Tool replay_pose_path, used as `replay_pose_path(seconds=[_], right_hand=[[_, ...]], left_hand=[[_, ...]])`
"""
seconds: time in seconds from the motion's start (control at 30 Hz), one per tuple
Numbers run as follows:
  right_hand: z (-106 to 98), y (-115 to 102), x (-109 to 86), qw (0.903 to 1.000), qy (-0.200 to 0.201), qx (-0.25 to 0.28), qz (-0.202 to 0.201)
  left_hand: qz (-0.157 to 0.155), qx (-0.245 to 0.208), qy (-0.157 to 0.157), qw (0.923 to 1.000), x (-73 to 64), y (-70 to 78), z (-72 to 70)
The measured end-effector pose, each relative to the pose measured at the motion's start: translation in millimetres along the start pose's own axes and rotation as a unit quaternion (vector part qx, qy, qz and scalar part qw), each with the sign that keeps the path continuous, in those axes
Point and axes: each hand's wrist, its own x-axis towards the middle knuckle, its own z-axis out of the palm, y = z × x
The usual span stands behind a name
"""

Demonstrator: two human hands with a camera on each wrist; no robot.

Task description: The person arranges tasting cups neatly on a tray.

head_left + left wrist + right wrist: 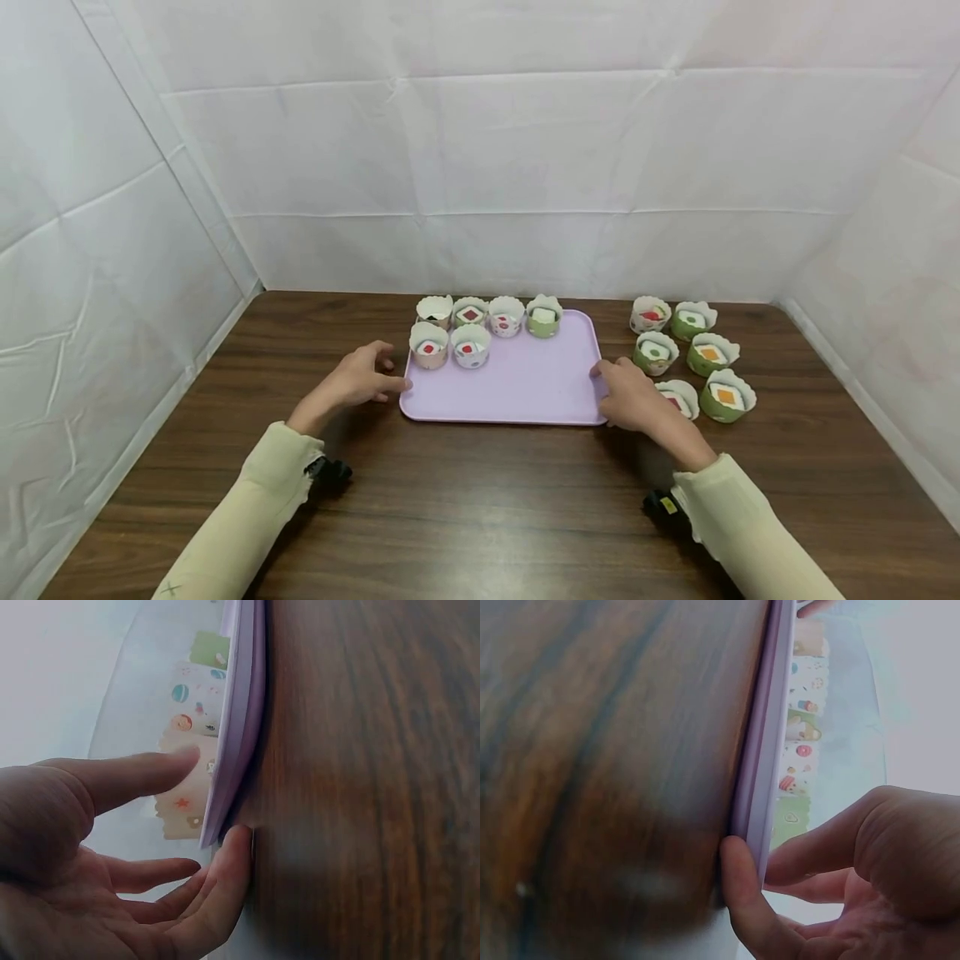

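Observation:
A lilac tray (517, 392) lies on the table between the two hands, holding several scalloped paper baking cups. In its near row stand a peach cup (431, 360) and a white patterned cup (471, 358), each with a white piece topped in red. My left hand (366, 377) is at the tray's left edge, thumb tip at the rim, fingers loosely bent. In the left wrist view, a gap shows between thumb and fingers, with a fingertip low by the tray's corner. My right hand (628, 396) pinches the tray's right edge between thumb and fingers (741, 874).
Several more filled paper cups stand right of the tray, among them a green cup with an orange square (726, 404) and a cup partly behind the right hand (681, 400). White sheeting (525, 150) closes off the back and sides of the brown wooden table (480, 508).

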Motion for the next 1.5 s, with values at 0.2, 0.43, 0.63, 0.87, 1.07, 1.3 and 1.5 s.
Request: replay_pose_path(seconds=[0.2, 0.43, 0.63, 0.87, 1.07, 1.3, 1.5], right_hand=[[-1.0, 0.4, -0.7, 1.0, -0.005, 0.002, -0.002], [-2.6, 1.6, -0.9, 0.9999, -0.004, 0.007, -0.008], [-12.4, -0.2, -3.8, 0.9982, -0.036, 0.047, -0.009], [-31.2, 4.2, -8.4, 0.993, -0.072, 0.092, -0.019], [-54.2, 18.5, -17.8, 0.9922, -0.044, 0.063, -0.098], [-86.3, 41.5, -35.3, 0.993, 0.007, 0.069, -0.096], [-107.0, 79.8, -53.2, 0.9907, 0.068, 0.083, -0.083]], left_hand=[[0.04, -0.032, -0.046, 0.9976, -0.1, -2.4, 3.1], [0.044, -0.082, -0.078, 0.9926, 3.9, -1.2, 9.2], [0.058, -0.072, -0.084, 0.9922, 4.9, 0.6, 10.6], [0.065, -0.059, -0.09, 0.992, 7.5, -2.6, 9.0], [0.066, -0.049, -0.087, 0.9929, 8.0, -0.3, 10.3], [0.06, -0.029, -0.07, 0.9953, 7.9, 2.5, 12.1], [0.055, -0.024, -0.068, 0.9959, 8.0, 0.4, 12.7]])
